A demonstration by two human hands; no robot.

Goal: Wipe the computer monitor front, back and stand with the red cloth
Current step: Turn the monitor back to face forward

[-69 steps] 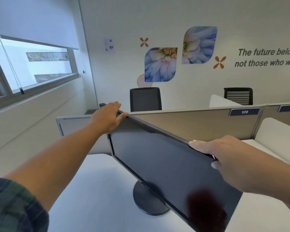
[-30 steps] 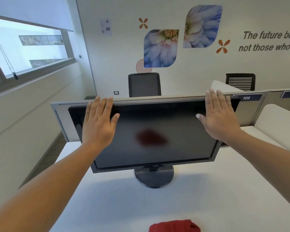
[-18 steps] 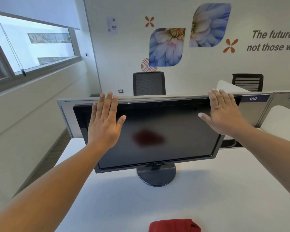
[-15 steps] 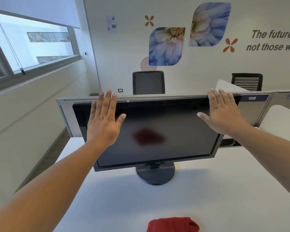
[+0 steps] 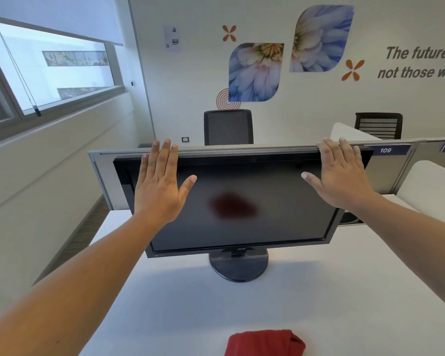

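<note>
Fingers (image 5: 163,156) straight; left hand (image 5: 159,191) and right hand (image 5: 342,181) flat at monitor (image 5: 280,224) top

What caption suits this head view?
Left hand and right hand, open, at the monitor's top edge; red cloth lies on the desk.

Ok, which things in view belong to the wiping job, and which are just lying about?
Job: monitor, its stand, red cloth, left hand, right hand.
Lying about: desk, partition, mesh chair, slatted chair, flower prints.
</note>
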